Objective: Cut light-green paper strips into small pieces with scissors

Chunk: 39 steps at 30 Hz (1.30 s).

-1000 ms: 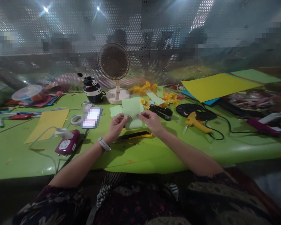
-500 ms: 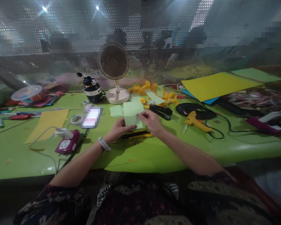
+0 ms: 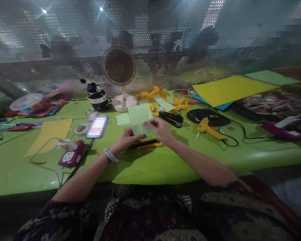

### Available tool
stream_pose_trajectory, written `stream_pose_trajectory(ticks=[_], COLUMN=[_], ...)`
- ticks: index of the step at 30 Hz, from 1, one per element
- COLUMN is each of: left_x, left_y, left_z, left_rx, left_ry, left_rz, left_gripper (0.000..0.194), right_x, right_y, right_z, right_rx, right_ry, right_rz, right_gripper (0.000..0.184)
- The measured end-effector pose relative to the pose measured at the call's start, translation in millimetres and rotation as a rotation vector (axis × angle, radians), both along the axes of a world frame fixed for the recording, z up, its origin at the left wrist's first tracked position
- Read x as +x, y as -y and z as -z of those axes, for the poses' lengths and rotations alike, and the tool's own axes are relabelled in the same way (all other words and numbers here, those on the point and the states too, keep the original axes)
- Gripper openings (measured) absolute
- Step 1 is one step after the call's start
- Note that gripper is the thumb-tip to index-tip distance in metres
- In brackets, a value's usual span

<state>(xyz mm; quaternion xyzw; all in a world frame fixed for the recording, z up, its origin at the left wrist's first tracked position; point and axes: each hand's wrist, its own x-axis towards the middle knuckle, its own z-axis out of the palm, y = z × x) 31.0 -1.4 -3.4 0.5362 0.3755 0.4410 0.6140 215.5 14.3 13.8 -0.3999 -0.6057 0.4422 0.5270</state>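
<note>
Between my two hands is a pale green piece of paper [image 3: 139,117], tilted up above the table. My left hand [image 3: 127,140] pinches its lower left edge, thumb in front. On the right side, my right hand [image 3: 161,130] grips it between thumb and fingertips. Beneath the paper lies a yellow and black box cutter [image 3: 148,144], partly covered by my hands. Small pale green paper pieces [image 3: 122,119] are stacked just behind my left hand. A black stapler [image 3: 171,118] rests behind my right hand.
A yellow glue gun [image 3: 208,129] and black round tray [image 3: 207,117] lie to the right. Behind stand a fan [image 3: 119,67] and a dark bottle [image 3: 97,97], near orange paper flowers [image 3: 154,93]. On the left are a lit phone [image 3: 97,126], tape roll [image 3: 81,130] and purple power strip [image 3: 71,154].
The paper has tilted and shifted slightly to the left, with both hands still holding it. The whole view has moved a little.
</note>
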Motion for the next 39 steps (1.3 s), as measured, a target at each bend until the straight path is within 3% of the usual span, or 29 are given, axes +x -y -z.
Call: stream_pose_trajectory(ticks=[19,27,39], left_x=[0,-1,-4], left_y=[-1,-5,-5], left_z=[-1.1,0.3,2.4], left_rx=[0.025,0.068,0.063], left_ry=[-0.040,-0.012,-0.088], left_rz=[-0.026,-0.098,-0.006], left_gripper=[0.045,0.053,0.050], right_x=[0,1,3], right_y=[0,-4,-8], right_z=[1.7,9.9,14.4], right_rx=[0.007,0.020,0.051], right_ry=[-0.038,0.179,0.271], right_rz=[-0.032,-0.093,-0.058], right_gripper=[0.055,0.056,0.057])
